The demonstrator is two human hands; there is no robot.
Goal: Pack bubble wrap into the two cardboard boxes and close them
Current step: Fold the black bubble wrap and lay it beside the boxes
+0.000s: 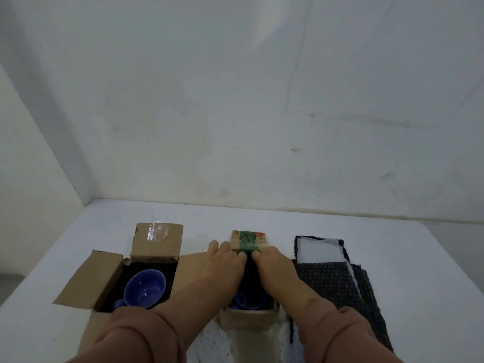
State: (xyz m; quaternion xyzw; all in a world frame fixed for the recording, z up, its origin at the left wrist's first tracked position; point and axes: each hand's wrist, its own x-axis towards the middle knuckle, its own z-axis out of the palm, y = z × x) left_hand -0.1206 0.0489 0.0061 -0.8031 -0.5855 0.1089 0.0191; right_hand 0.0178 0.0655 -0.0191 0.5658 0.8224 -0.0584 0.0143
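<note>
Hands are meeting over the right box point(250, 314) on the white bench point(65, 237): left hand point(225, 260) and right hand point(272, 260) are both lying flat, fingers curling at its far flap point(248, 241). Left box point(104, 281) is sitting open, showing a blue cup point(145, 288), while black bubble wrap point(330, 281) is lying just right of the hands.

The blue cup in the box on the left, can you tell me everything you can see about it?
The blue cup is round, glossy and deep blue, probably ceramic or plastic. It sits upright inside the open cardboard box on the left, on a black lining, its empty mouth facing up. A small handle shows at its lower left. A sleeve hides its near edge. Nothing seems to touch it but the lining; both hands are at the other box.
</note>
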